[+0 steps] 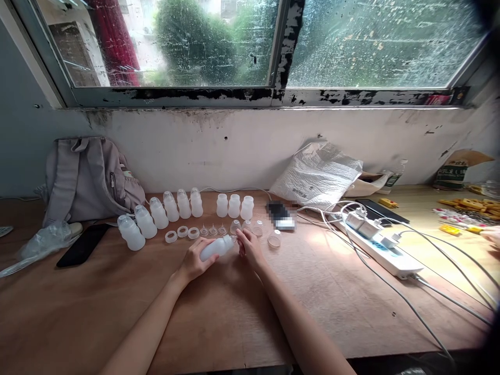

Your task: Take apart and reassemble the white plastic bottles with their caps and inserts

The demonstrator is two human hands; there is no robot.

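My left hand (197, 259) is wrapped round a frosted white baby bottle (216, 248), tilted with its top to the right. At that top, my right hand (250, 246) pinches the small clear teat; the fingers partly hide it. Just beyond my hands a row of parts lies on the table: white collar rings (182, 231), clear teats (213, 230) and clear domed caps (257, 228). One more clear cap (274, 239) lies right of my right hand. Several capped bottles (158, 212) stand in a curve at the left, and three uncapped bottles (234, 206) stand behind the parts.
A grey backpack (91, 179), a black phone (84, 245) and a clear plastic bag (47, 242) are at the left. To the right are a silver bag (318, 174), a white power strip (380, 250) with trailing cables, and yellow items (474, 208). Part of another person's hand (491, 236) shows at the right edge.
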